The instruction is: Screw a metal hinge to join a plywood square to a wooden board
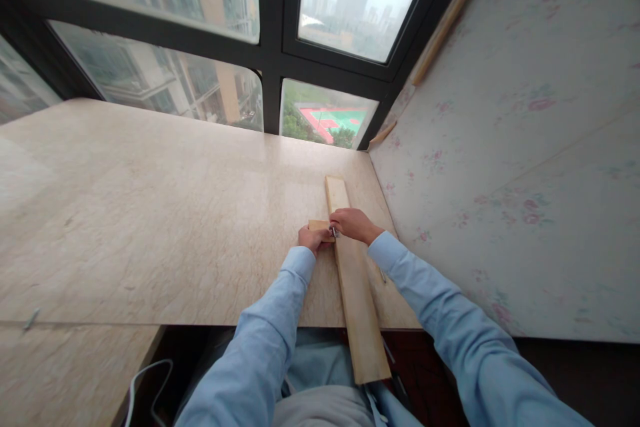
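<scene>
A long wooden plank (355,293) lies on the marble sill (150,213), its near end hanging over the edge above my lap. A small wooden block (318,225) sits against the plank's left side. My left hand (312,238) is closed on this block. My right hand (353,224) rests on top of the plank, fingers curled round a small metal item (335,233) that I cannot make out, right where block and plank meet. Both arms wear light blue sleeves.
A flowered wall panel (510,147) stands close on the right of the plank. Dark-framed windows (273,60) rise behind the sill. A white cable (145,377) hangs below the sill's front edge at the left. A small metal piece (31,319) lies at the near left.
</scene>
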The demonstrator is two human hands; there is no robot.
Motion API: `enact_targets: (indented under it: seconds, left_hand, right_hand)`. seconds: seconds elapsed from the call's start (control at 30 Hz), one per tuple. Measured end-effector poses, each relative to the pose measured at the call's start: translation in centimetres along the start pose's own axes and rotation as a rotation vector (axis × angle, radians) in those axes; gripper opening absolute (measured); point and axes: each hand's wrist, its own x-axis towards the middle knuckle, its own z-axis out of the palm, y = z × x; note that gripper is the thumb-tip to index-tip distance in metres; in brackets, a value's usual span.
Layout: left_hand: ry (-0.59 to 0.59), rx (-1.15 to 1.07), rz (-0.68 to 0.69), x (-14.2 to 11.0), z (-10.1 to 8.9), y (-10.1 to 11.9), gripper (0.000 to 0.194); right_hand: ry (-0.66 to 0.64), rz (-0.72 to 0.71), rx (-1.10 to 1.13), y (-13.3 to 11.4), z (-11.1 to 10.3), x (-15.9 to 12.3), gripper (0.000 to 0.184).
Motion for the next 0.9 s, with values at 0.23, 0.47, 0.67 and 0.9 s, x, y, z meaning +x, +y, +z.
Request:
enact_targets:
  seconds: [0.23, 0.47, 0.67, 0.9]
  left_hand:
    - [-0.016, 0.004, -0.005, 0.1, -0.1, -0.1, 0.033]
    - [-0.016, 0.013, -0.016, -0.2, -0.1, 0.3, 0.031]
    - [-0.002, 0.021, -0.020, -0.3, 0.0, 0.4, 0.030]
    - [-0.009, 0.013, -0.011, 0.0, -0.1, 0.1, 0.034]
  right_hand:
    - [-0.030, -0.004, -0.052, -0.2, -0.1, 0.5, 0.025]
    - [-0.051, 0.021, -0.080, -0.4, 0.3, 0.8, 0.030]
    - [-0.041, 0.076, -0.071, -0.5, 0.3, 0.6, 0.043]
    - [0.027, -0.013, -0.024, 0.3, -0.2, -0.2, 0.028]
